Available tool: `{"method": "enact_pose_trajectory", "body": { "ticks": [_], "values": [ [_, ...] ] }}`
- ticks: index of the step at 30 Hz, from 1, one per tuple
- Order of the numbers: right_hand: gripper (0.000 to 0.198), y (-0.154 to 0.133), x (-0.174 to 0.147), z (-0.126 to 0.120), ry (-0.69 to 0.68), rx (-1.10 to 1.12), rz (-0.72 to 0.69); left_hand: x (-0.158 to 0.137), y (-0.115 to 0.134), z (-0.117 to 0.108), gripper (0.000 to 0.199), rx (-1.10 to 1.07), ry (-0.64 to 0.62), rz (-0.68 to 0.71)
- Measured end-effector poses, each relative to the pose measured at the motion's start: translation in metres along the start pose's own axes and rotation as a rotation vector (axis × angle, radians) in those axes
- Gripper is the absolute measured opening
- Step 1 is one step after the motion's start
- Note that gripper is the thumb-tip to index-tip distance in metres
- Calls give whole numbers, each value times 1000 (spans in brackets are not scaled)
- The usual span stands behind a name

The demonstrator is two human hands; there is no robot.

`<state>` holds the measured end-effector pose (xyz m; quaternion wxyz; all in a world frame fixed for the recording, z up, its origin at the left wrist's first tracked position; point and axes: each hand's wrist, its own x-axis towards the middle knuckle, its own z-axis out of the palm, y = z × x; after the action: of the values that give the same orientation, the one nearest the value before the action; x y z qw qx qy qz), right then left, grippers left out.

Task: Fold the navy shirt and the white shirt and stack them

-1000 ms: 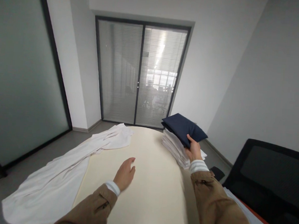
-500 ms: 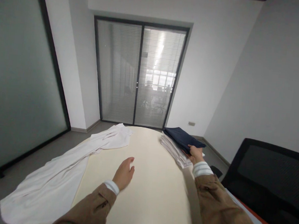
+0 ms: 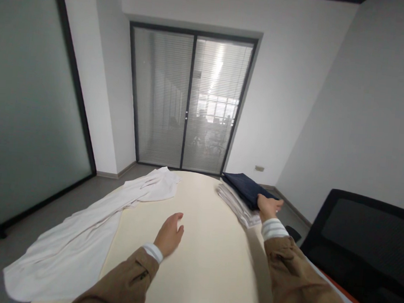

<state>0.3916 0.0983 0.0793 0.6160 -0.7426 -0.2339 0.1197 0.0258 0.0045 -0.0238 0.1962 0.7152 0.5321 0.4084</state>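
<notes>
Cloth [image 3: 244, 187], navy, atop white stack [image 3: 235, 205]; right hand [image 3: 269, 207] touching edge

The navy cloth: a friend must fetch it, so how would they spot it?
Find the cream table and go to its far right edge, where a folded white pile lies. The navy cloth lies folded on top, by the right hand; its dark blue sets it apart from the white pile beneath.

white walls [image 3: 287, 93], slatted blinds [image 3: 159, 101], black chair [image 3: 366, 244]
</notes>
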Motion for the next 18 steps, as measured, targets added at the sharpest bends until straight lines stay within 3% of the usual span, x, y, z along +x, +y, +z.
{"method": "enact_pose_trajectory", "body": {
  "ticks": [3, 6, 10, 13, 18],
  "values": [
    [88, -15, -6, -1, 71, -120, -141, 0, 1, -1, 39, 56, -10, 27],
    [59, -30, -14, 6, -125, -179, -473, -1, 2, -2, 39, 90, -15, 39],
    [50, -41, -22, 22, -403, -251, -693, -1, 2, -1, 38, 87, -2, 45],
    [54, -37, -24, 32, -526, -445, -726, -1, 0, -1, 39, 92, -2, 60],
    [55, -17, -23, 44, -612, -564, -596, 0, -2, 0, 39, 107, -2, 80]
  ]
}}
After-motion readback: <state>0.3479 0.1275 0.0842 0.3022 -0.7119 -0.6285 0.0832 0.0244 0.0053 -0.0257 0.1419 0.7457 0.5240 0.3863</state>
